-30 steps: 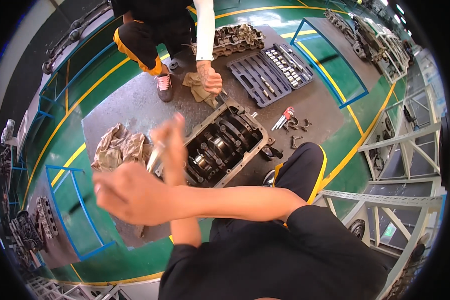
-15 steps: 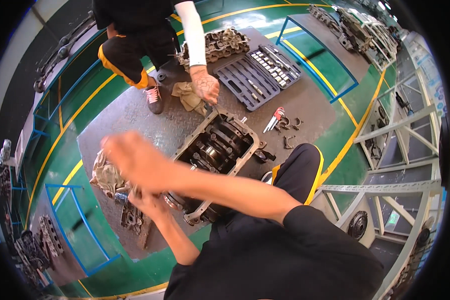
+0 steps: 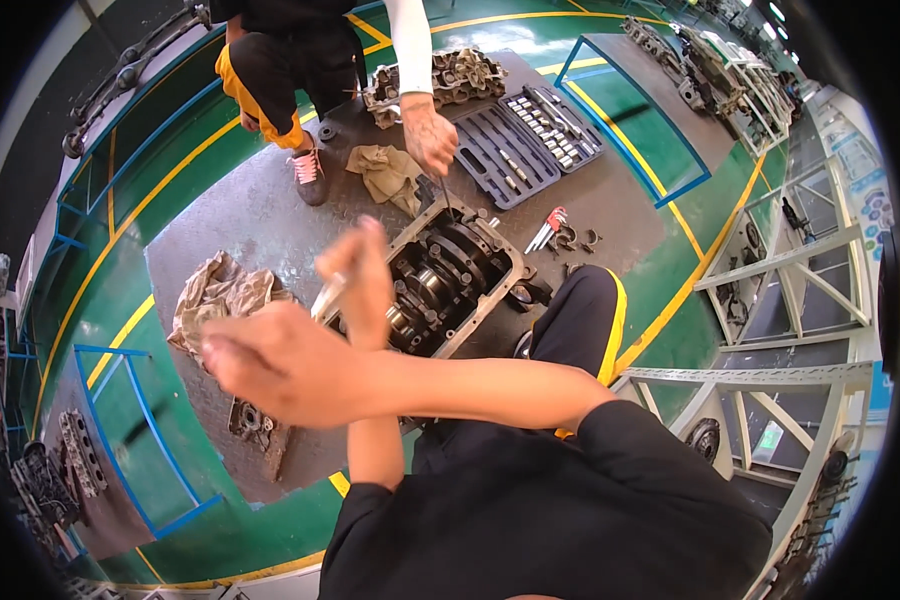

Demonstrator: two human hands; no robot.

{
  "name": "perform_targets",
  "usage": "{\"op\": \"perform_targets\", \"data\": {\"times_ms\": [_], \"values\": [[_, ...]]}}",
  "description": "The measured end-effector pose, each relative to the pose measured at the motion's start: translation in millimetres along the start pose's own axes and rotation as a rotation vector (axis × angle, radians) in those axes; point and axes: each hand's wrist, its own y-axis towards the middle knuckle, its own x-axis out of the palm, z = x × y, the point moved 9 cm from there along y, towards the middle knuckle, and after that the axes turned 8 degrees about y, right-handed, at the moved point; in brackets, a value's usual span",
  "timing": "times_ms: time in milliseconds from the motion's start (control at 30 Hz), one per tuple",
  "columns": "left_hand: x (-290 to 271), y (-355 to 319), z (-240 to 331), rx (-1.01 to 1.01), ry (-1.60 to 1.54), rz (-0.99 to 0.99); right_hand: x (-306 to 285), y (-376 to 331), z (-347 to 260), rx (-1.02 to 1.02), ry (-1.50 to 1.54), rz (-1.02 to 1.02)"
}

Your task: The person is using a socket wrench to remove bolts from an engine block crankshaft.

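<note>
In the middle lies an engine block (image 3: 515, 268), open side up, with a crankshaft (image 3: 430, 285) inside it. My arms cross over its near left end. My right hand (image 3: 280, 365), on the left of the picture, is curled closed. What it holds, if anything, is hidden. Beyond it my left hand (image 3: 362, 285) is raised above the block's left edge, its fingers smeared by motion. A co-worker's hand (image 3: 430, 138) grips a thin dark rod (image 3: 447, 190) that reaches down to the block's far end.
An open socket set case (image 3: 505, 190) lies beyond the block, beside a cylinder head (image 3: 450, 85). Hex keys (image 3: 547, 228) and bearing caps (image 3: 578, 238) are to the right. Cloths (image 3: 225, 290) and a metal part (image 3: 253, 425) lie at the left. Blue frames (image 3: 155, 430) border the plate.
My left hand has risen from beside the block's near end to above its left edge. My right hand has moved down and nearer to me. The co-worker's hand has shifted slightly right and up.
</note>
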Motion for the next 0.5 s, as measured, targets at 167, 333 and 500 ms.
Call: {"op": "perform_targets", "data": {"times_ms": [167,333,500], "values": [[-67,-26,-84,-0.300,-0.239,-0.042,-88,27,47,0.239,0.041,0.108],[11,-37,-7,-0.065,0.108,-0.411,12,4,14,-0.044,-0.173,-0.110],[-56,-9,-66,0.046,1.200,0.609,-91,26,36,-0.168,-0.243,0.287]]}}
